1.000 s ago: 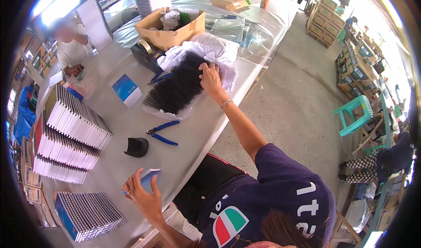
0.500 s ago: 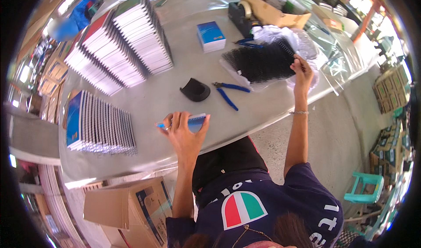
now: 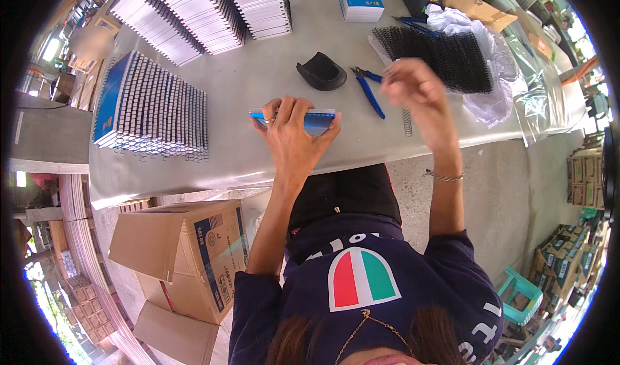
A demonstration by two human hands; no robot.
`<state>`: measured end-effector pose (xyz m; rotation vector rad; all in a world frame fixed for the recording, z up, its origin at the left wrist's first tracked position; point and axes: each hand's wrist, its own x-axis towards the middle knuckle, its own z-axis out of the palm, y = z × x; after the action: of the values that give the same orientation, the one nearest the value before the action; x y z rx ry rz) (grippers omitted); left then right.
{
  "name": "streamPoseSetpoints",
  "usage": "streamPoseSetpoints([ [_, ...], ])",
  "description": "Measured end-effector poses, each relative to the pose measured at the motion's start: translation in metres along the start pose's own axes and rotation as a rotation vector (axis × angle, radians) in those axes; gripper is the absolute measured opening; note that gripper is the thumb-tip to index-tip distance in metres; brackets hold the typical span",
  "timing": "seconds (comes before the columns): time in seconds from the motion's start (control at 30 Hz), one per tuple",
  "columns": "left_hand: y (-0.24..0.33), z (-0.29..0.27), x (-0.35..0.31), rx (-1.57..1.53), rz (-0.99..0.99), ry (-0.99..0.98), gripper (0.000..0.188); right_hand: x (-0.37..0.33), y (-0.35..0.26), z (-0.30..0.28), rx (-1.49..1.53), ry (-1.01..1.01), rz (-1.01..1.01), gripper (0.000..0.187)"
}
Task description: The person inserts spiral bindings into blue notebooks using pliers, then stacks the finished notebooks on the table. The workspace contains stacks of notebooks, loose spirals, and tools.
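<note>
My left hand (image 3: 294, 129) is closed around a small blue-covered book (image 3: 321, 119), thumb on one side and fingers over the top, holding it on edge near the table's front. My right hand (image 3: 416, 94), smeared by motion, is raised to the right of it with fingers pinched. A thin spiral binding coil (image 3: 407, 122) extends from under this hand; the grip point itself is blurred. Blue-handled cutting pliers (image 3: 370, 96) lie between the hands. Beyond the book rests a curved black holder (image 3: 321, 72). A pile of black spiral coils (image 3: 445, 55) lies on plastic wrap past my right hand.
Several spiral-bound books (image 3: 155, 103) stand stacked at the left, with taller stacks (image 3: 194, 13) behind them. A small blue book stack (image 3: 360, 2) sits at the back. An open cardboard box (image 3: 187, 262) stands below the table edge (image 3: 161, 197); a green stool (image 3: 522, 294) is on the floor at right.
My right hand has left the pile of coils and come leftward toward the book, with a coil now showing beneath it. My left hand still holds the book. The view has shifted.
</note>
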<state>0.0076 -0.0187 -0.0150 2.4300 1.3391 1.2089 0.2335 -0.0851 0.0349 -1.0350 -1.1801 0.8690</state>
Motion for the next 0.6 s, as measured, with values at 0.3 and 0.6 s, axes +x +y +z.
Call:
streamPoseSetpoints([
  [0.3,0.001,-0.002,0.006,-0.087,0.02,-0.041,0.028,-0.003,0.014,0.045,-0.524,-0.105,0.013,0.017],
  [0.6,0.001,-0.003,0.007,-0.119,0.0,-0.075,0.027,-0.007,0.024,0.046,-0.526,-0.168,-0.037,0.019],
])
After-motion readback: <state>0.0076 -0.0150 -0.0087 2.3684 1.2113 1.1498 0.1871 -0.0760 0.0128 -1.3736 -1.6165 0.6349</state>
